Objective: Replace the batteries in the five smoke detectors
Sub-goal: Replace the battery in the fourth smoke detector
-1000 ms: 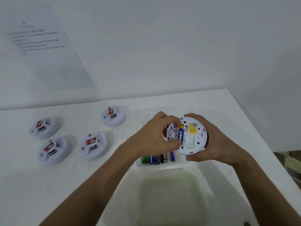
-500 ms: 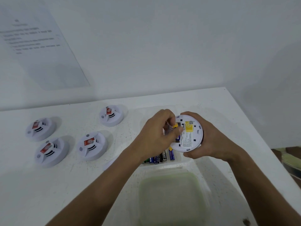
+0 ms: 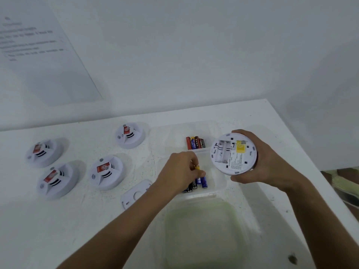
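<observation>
Right hand [image 3: 268,162] grips the round white plastic smoke detector [image 3: 234,153], battery bay up and empty. Left hand [image 3: 179,171], at its 8 o'clock, has fingers [image 3: 201,173] pinching a yellow-tipped battery [image 3: 197,167] over the near row of batteries [image 3: 196,184], long axes running 12-to-6.

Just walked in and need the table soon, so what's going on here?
A person is swapping smoke detector batteries. The right hand holds one detector back-up, its battery bay empty. The left hand is over the near batteries in a clear tray, pinching a yellow-tipped one. More batteries sit in the far compartment. Four detectors rest face-up on the left, and a loose cover lies beside the tray.
</observation>
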Tool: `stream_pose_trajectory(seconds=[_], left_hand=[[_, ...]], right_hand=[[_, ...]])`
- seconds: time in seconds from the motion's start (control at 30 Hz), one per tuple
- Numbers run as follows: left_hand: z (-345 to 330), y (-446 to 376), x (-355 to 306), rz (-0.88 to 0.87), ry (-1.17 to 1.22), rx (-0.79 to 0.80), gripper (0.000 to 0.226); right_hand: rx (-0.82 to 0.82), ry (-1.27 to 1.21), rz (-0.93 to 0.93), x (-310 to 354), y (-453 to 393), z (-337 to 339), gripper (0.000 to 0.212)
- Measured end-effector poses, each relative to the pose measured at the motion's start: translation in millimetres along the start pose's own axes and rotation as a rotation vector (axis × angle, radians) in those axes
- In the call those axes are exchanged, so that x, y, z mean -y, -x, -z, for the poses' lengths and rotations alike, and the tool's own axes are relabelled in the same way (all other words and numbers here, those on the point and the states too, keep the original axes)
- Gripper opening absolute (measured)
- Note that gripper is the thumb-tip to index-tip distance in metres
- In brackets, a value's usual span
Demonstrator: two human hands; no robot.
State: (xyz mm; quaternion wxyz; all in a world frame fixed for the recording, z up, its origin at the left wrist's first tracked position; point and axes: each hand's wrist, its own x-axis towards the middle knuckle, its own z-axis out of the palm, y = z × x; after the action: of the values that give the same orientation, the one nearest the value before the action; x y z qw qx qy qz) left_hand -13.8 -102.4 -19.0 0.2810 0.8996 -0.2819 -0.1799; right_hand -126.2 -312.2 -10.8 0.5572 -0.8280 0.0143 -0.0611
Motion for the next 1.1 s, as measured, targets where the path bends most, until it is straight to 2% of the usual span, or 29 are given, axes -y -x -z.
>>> stream_pose_trajectory(seconds=[0.13,0.27,0.33,0.47,0.53,0.7,0.83,0.93,1.1], left_hand=[[-7.5,-2.8,2.4,-0.026,-0.225,0.051,0.034],[-5.6,-4.9,3.8,-0.032,-0.281,0.068,0.038],[-0.5,-1.5,1.2,-0.054,-0.233,0.009,0.036],[27.1,-6.8,-7.6,-0.068,-0.043,-0.217,0.022],[38.2,-26.7,-3.0,-0.042,-0.029,-0.248,0.023],[42.3,-78.7,10.7,0.067,-0.163,-0.009,0.044],[38.3,-95.4,13.5,0.052,-0.233,0.158,0.052],[35.0,-100.0,19.5,0.032,-0.228,0.182,0.047],[32.7,-99.3,22.8,0.131,0.009,0.101,0.030]], right_hand=[[-0.001,-0.004,0.003,0.4,0.3,-1.8,0.095],[-0.007,-0.010,0.000,0.4,0.9,0.6,0.095],[-0.011,-0.010,-0.007,-0.3,0.8,1.2,0.096],[-0.023,-0.007,-0.015,-0.2,1.2,2.3,0.097],[-0.026,-0.017,-0.013,0.4,1.2,3.4,0.096],[-0.028,-0.029,-0.016,-0.2,0.4,3.5,0.101],[-0.026,-0.032,-0.019,-0.8,-0.7,3.9,0.101],[-0.030,-0.028,-0.025,-2.4,-0.4,4.7,0.102],[-0.020,-0.034,-0.018,-1.2,-2.6,3.4,0.101]])
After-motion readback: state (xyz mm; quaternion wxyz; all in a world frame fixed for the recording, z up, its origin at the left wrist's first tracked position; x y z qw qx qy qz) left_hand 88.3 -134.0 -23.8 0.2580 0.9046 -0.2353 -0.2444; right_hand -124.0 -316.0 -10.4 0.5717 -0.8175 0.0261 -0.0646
